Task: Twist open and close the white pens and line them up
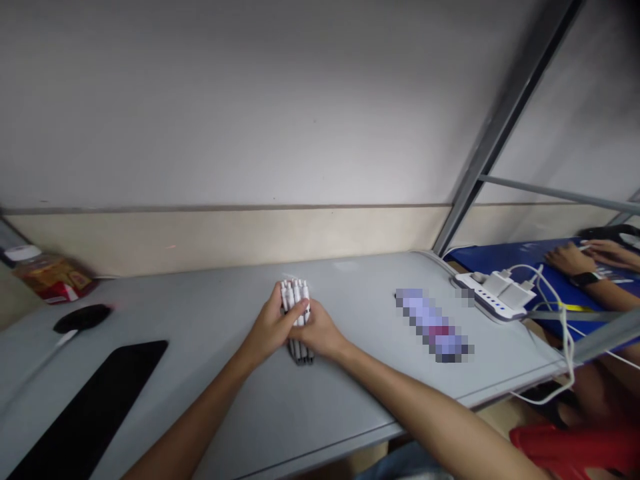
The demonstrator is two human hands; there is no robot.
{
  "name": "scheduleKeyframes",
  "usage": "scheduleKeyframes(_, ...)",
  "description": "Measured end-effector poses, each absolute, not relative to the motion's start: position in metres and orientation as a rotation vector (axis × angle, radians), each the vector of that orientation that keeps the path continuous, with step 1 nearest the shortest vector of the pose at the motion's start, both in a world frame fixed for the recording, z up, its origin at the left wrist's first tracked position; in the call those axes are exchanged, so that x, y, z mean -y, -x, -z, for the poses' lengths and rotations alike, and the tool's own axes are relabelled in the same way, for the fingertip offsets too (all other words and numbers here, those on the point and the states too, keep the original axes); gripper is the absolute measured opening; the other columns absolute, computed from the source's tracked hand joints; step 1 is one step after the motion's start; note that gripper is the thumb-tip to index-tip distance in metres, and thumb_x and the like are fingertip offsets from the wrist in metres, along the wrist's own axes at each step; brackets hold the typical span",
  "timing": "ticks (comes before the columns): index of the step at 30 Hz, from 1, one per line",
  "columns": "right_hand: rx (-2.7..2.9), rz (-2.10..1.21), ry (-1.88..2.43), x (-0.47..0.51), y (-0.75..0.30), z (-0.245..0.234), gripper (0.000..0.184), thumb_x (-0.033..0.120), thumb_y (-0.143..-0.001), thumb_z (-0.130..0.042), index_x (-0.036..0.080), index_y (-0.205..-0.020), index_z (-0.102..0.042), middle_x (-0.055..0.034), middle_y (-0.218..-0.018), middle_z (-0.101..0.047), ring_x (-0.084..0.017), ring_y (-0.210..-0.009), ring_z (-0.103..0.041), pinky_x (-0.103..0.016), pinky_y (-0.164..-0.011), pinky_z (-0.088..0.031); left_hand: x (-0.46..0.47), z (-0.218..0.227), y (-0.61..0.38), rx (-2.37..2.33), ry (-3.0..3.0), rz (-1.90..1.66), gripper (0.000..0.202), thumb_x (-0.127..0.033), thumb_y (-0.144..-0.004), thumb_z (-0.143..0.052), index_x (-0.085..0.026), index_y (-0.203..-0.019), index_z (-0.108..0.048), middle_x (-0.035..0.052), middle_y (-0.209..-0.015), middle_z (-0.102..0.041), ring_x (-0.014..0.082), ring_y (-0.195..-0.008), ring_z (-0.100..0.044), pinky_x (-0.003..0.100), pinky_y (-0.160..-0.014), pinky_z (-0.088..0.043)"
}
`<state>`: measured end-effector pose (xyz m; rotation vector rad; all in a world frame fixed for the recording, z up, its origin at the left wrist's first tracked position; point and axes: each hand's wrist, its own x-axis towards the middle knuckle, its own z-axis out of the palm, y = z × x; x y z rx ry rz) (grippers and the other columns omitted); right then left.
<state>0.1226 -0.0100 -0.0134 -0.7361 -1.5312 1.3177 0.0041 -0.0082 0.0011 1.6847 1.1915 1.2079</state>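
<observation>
A bundle of several white pens (pixel 295 295) stands on the grey table (pixel 210 400) near its middle, tips down. My left hand (pixel 273 327) wraps the bundle from the left, thumb across the front. My right hand (pixel 320 331) closes on it from the right. Both hands grip the same bundle, and the lower ends of the pens show dark below my fingers.
A black mat (pixel 90 413) and a black mouse (pixel 83 317) lie at the left, with a plastic jar (pixel 50 275) behind them. A white power strip (pixel 495 297) with chargers and cables sits at the right edge. Another person's hands (pixel 585 257) rest on a blue surface beyond. A pixelated patch (pixel 434 325) lies on the table.
</observation>
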Motion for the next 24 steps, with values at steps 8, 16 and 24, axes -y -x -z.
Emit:
scheduleKeyframes(8, 1.746, -1.256, 0.783, 0.006, -0.138, 0.011, 0.036, 0.026, -0.07, -0.071, 0.017, -0.102, -0.058, -0.0015, -0.088, -0.063, -0.014, -0.077, -0.057, -0.025, -0.068, -0.049, -0.003, 0.01, 0.0, -1.1, -1.416, -1.163, 0.03, -0.039, -0.079, -0.064, -0.02, -0.099, -0.054, -0.0013, -0.087, -0.06, 0.0141, -0.081, -0.058, 0.027, -0.077, -0.046)
scheduleKeyframes(16, 2.015, -1.218, 0.965, -0.004, -0.156, 0.008, 0.043, 0.043, -0.064, -0.079, 0.016, -0.091, -0.061, 0.0006, -0.077, -0.063, -0.014, -0.069, -0.056, -0.023, -0.06, -0.046, 0.001, 0.006, -0.005, -1.203, -1.402, -1.141, 0.029, -0.042, -0.078, -0.064, -0.018, -0.091, -0.056, -0.0024, -0.078, -0.057, 0.0118, -0.071, -0.056, 0.022, -0.063, -0.046)
scheduleKeyframes(24, 1.861, -1.53, 0.837, -0.006, -0.152, 0.015, 0.048, 0.048, -0.071, -0.074, 0.014, -0.099, -0.056, 0.0008, -0.07, -0.059, -0.01, -0.051, -0.055, -0.021, -0.044, -0.048, 0.01, -0.001, -0.013, -1.08, -1.159, -1.049, 0.042, -0.052, -0.076, -0.064, -0.024, -0.103, -0.048, -0.0043, -0.068, -0.059, 0.0141, -0.046, -0.059, 0.027, -0.04, -0.05)
